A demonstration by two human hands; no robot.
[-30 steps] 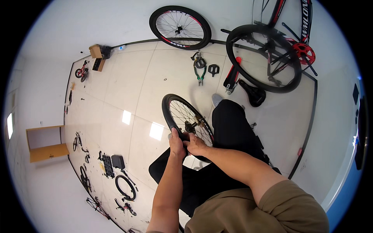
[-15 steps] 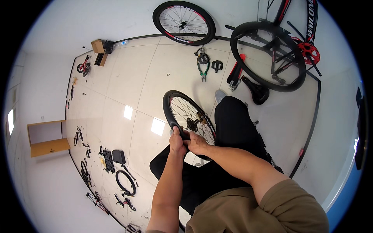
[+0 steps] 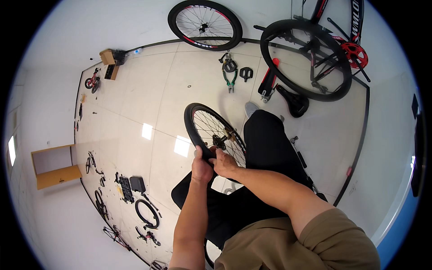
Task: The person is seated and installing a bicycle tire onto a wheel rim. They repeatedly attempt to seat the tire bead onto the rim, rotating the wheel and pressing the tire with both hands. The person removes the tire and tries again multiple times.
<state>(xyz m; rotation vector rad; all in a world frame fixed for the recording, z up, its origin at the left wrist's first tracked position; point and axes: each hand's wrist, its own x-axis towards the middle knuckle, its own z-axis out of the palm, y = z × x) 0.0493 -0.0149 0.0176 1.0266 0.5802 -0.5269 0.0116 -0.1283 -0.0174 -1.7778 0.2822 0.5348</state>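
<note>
Fingers (image 3: 219, 154) of both hands (image 3: 202, 171) hide part of the gripped tyre (image 3: 188, 120).

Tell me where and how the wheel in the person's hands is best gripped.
Probably by the near stretch of the black tyre, coming from the person's side, where the left hand and right hand are. The wheel stands tilted, with that rounded edge facing the body, likely easy to wrap fingers around; the toothed sprockets at its middle look a poorer hold.
</note>
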